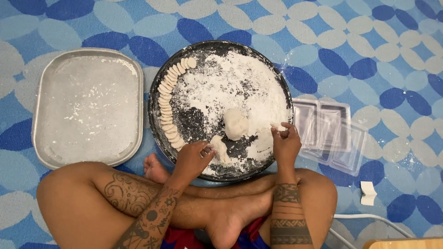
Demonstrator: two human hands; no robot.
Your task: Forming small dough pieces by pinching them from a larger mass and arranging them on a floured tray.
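Hands apart: left hand [196, 157] pinches dough strip [219, 148] (lengthwise up-down), right hand [285, 140] a bit.

L hand [194, 159] on dough strip [220, 148], R hand [285, 144] pinching bit, floured round tray [159, 92].

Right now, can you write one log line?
left hand: pinching dough strip | right hand: holding small dough piece | dough ball: on floured round tray
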